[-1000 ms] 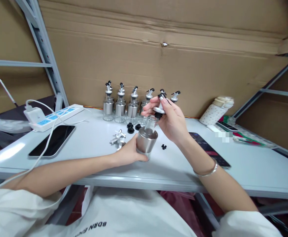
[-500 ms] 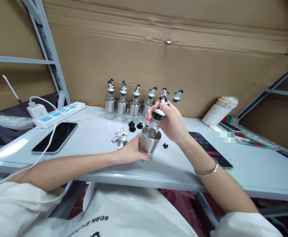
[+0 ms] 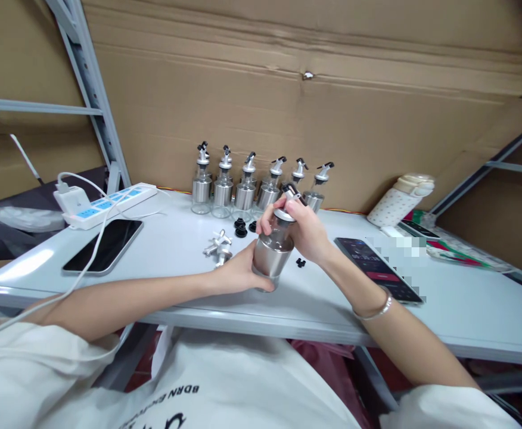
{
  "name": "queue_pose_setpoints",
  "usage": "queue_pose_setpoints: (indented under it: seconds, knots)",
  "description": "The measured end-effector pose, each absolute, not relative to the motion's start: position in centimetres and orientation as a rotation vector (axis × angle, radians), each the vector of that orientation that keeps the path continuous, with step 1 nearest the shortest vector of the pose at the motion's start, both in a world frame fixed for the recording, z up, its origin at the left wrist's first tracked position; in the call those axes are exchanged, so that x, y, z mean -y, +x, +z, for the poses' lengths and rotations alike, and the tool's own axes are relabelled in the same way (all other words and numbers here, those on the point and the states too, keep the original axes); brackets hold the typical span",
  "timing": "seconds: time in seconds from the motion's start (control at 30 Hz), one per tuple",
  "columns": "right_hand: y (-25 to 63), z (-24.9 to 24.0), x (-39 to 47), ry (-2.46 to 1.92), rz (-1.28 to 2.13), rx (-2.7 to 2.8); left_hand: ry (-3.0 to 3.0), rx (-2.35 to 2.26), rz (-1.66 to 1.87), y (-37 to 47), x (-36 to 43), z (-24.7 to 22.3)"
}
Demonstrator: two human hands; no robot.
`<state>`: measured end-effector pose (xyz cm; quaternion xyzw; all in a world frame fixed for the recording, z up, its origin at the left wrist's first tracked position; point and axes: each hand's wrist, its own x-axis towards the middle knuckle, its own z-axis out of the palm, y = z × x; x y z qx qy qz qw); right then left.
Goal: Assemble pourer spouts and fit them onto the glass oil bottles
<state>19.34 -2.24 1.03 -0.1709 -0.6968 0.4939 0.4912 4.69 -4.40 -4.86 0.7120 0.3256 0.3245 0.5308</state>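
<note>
My left hand (image 3: 243, 271) is wrapped around the lower body of an oil bottle (image 3: 272, 255), glass with a steel sleeve, held tilted near the table's front edge. At its neck, my right hand (image 3: 303, 229) grips a pour spout (image 3: 284, 215) with a silver collar and black flip lid. The spout sits in the bottle mouth; its stopper is mostly hidden. Left of the bottle lie loose silver spout parts (image 3: 218, 245). Behind it are several black rubber stoppers (image 3: 241, 230), one partly covered by my fingers. Small black pieces (image 3: 301, 262) lie to the right.
Several bottles with spouts (image 3: 245, 195) stand along the cardboard wall. A power strip (image 3: 109, 205) with a white cable and a tablet (image 3: 103, 245) are at left. At right are a phone (image 3: 377, 271) and a dotted flask (image 3: 399, 199).
My right hand has moved down and slightly left, lowering the spout from just above the bottle neck into its mouth. The left hand keeps its hold on the bottle.
</note>
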Motion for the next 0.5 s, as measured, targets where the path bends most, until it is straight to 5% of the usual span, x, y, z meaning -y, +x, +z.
queue_pose_setpoints:
  seconds: [0.2,0.5]
  knots:
    - [19.2,-0.1,2.1,-0.405,1.140,1.715,1.702,-0.740,0.799,4.8,4.0,-5.4]
    - [19.7,-1.8,2.0,-0.505,0.549,2.038,1.666,-0.805,1.059,4.6,4.7,-5.4]
